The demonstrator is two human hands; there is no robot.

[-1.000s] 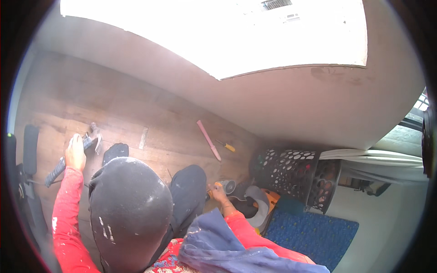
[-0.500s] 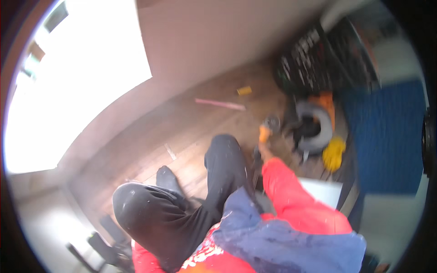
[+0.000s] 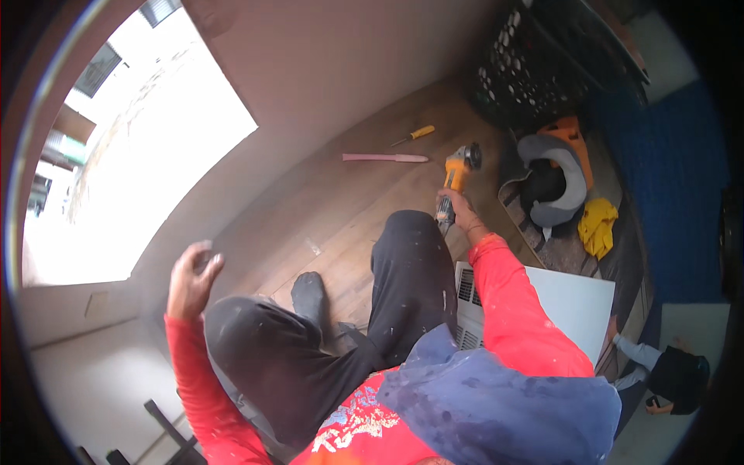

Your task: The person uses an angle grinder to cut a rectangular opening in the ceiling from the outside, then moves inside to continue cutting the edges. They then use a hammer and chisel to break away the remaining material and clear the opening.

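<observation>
Above the wooden floor (image 3: 271, 221), left fingers (image 3: 190, 256) curl, loosely parted, while right fingers (image 3: 446, 194) wrap a yellow grinder (image 3: 455, 173).

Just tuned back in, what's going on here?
A person sits with the right hand wrapped around a yellow angle grinder, its head pointing away from them. The left hand is by the left knee, fingers loosely curled, with nothing visible in it. A pink rod and a yellow-handled screwdriver lie on the wooden floor. Another person is off to the right.
</observation>
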